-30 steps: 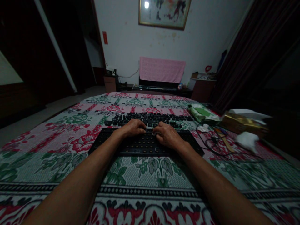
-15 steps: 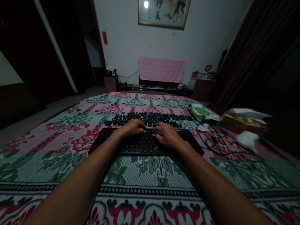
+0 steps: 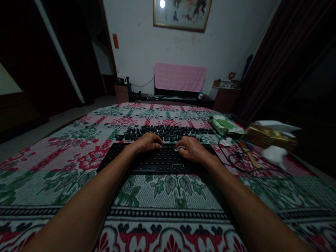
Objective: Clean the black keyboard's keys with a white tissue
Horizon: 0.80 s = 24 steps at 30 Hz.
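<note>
A black keyboard base (image 3: 153, 168) stripped of its keycaps lies flat on the patterned tablecloth (image 3: 168, 196), rows of small round key seats showing. My left hand (image 3: 148, 142) rests over its upper middle, fingers curled at the far edge and thumb on the base, holding it. In my right hand (image 3: 193, 149) a small crumpled white wipe (image 3: 180, 148) is pinched against the base, right of centre. Loose black keycaps (image 3: 170, 131) lie in a wide band just beyond the far edge. My fingertips are partly hidden.
To the right lie a green and white wipes pack (image 3: 226, 126), a gold tissue box (image 3: 267, 136), a crumpled white tissue (image 3: 275, 155), a black cable (image 3: 236, 162) and a tan wooden-looking stick (image 3: 252, 158). A pink cloth (image 3: 180, 77) hangs by the far wall.
My right hand has shifted slightly to the right over the keyboard base, and more of the wipe shows. My left hand stays in place on the base.
</note>
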Tool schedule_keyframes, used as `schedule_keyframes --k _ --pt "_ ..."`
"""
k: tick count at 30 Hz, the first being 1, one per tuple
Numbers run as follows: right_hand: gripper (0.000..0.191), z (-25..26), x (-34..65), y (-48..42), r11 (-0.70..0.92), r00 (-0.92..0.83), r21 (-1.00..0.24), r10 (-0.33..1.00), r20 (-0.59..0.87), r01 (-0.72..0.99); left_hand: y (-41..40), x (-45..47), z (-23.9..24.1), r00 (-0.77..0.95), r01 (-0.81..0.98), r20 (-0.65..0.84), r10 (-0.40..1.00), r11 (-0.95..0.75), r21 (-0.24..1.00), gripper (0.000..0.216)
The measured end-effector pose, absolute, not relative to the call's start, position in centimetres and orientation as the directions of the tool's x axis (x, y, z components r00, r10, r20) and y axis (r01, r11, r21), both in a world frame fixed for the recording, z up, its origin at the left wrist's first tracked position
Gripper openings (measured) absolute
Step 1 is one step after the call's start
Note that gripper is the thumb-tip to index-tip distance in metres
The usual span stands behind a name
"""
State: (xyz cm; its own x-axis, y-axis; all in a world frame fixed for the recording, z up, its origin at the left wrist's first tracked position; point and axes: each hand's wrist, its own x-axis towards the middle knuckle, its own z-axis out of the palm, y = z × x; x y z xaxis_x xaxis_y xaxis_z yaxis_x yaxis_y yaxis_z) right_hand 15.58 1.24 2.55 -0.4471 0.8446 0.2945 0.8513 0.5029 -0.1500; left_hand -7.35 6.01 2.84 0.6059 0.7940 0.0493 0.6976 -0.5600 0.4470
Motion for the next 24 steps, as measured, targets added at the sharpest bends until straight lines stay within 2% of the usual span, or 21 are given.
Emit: schedule_keyframes --k 3,6,9,14,20,24 --pt "0.022 2.9 15.8 1.1 0.495 -0.448 -0.194 0.86 0.244 0.847 6.0 -7.4 2.8 0.606 0.697 0.06 0.793 -0.566 0.439 0.033" --pt "0.022 3.0 15.9 1.1 0.498 -0.442 -0.222 0.859 0.257 0.838 6.0 -7.4 2.8 0.6 0.704 0.058 0.798 -0.56 0.437 0.033" --pt "0.024 3.0 15.6 1.0 0.506 -0.448 -0.192 0.85 0.278 0.841 5.9 -7.3 2.9 0.597 0.707 0.057 0.8 -0.558 0.433 0.032" --pt "0.022 3.2 15.3 0.8 0.51 -0.478 -0.157 0.855 0.202 0.846 6.0 -7.3 2.9 0.61 0.695 0.066 0.79 -0.573 0.434 0.032" --pt "0.025 3.0 14.2 0.5 0.594 -0.526 -0.167 0.787 0.323 0.787 6.1 -7.6 3.8 0.65 0.691 -0.033 0.759 -0.573 0.441 0.033" --pt "0.027 2.6 12.4 0.0 0.637 -0.581 -0.127 0.754 0.306 0.76 5.9 -7.7 4.2 0.67 0.675 -0.045 0.741 -0.582 0.454 0.037"
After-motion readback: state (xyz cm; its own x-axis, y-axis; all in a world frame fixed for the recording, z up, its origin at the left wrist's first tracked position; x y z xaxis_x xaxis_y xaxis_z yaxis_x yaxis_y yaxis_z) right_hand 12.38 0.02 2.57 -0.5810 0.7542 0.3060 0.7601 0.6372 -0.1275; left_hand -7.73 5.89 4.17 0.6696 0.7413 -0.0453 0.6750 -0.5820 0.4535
